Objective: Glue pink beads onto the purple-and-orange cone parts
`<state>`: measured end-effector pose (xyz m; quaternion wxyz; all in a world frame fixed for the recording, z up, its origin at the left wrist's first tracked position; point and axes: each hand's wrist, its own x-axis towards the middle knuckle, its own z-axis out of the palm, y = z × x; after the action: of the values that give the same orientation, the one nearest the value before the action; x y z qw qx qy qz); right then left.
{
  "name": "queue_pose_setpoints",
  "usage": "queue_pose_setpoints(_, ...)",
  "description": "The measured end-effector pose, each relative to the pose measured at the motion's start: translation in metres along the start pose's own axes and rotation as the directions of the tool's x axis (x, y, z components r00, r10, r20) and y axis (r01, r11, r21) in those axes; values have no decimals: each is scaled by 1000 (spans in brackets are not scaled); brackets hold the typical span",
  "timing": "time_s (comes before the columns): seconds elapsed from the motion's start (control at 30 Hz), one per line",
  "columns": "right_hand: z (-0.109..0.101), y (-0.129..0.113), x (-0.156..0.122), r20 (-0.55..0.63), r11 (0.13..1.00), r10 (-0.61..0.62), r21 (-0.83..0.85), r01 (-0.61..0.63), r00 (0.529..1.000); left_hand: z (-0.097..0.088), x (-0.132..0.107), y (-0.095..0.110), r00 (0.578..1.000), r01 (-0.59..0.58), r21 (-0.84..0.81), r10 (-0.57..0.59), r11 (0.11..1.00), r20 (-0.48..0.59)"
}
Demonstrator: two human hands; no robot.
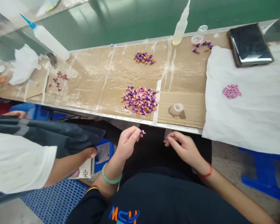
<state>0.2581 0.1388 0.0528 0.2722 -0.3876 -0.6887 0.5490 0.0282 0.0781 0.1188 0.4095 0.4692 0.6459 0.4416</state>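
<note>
Dark shirt (158, 196) nearest; left hand (127, 144) and right hand (184, 149) just short of the worktop (102, 84)

Left fingers (133, 134) pinch a purple-and-orange piece (142, 132) steadily at their tips; right fingers (171, 140) curl inward, grip unclear; a heap of similar pieces (140, 101) lies beyond the fingers.

The hands (128, 143) had open room up to the metal edge (130, 119) of the tan cardboard-covered counter; beyond it, a heap of small purple-and-orange pieces (140, 101) and a clear plastic cap (178, 108) stood in the way, while a co-worker's forearm (67, 166) blocked the left.
</note>
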Motion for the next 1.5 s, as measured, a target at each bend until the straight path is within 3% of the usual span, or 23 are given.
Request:
queue_pose_setpoints(0.07, -9, 17, -7, -47, 989, -12, -150, 5, 999, -22, 18, 9, 990, -103, 193, 119, 976, -73)
queue_pose_setpoints(0.13, -17, 35, -14, -118, 959, -1, -280, -33, 993, -43, 41, 17, 960, -204, 411, 264, 888, -94)
queue_pose_setpoints(0.23, -25, 53, -22, -206, 916, 23, -388, -103, 978, -62, 77, 25, 917, -312, 637, 399, 705, 8)
queue_pose_setpoints(0.33, -29, 58, -27, -187, 907, 18, -410, -94, 982, -65, 106, 29, 896, -363, 694, 437, 621, 78)
queue_pose_setpoints(0.4, -30, 57, -28, -201, 891, -44, -451, -53, 979, -66, 118, 31, 892, -354, 689, 450, 633, 45)
queue_pose_setpoints(0.5, -30, 59, -32, -250, 821, -172, -570, -1, 953, -73, 130, 32, 888, -286, 656, 451, 699, -93)
queue_pose_setpoints(0.63, -30, 72, -41, -117, 745, -220, -661, 90, 968, -86, 152, 34, 899, -203, 570, 382, 796, -213)
queue_pose_setpoints(0.7, -31, 79, -43, -66, 703, -202, -705, 98, 977, -87, 169, 36, 917, -188, 546, 345, 816, -200)
queue_pose_setpoints(0.8, -33, 90, -43, -117, 651, -174, -759, 25, 978, -78, 203, 39, 938, -205, 564, 326, 800, -121)
queue_pose_setpoints(1.0, -30, 105, -36, -291, 668, -250, -743, -54, 923, -50, 276, 40, 944, -226, 685, 328, 692, -20)
queue_pose_setpoints(1.13, -28, 110, -37, -319, 694, -252, -718, -59, 913, -46, 309, 35, 938, -252, 748, 344, 614, 33)
queue_pose_setpoints(1.27, -28, 111, -39, -328, 704, -228, -706, -78, 917, -53, 322, 33, 926, -312, 783, 355, 538, 126)
queue_pose_setpoints(1.5, -30, 115, -41, -363, 720, -212, -686, -106, 907, -63, 318, 32, 895, -414, 798, 354, 438, 270)
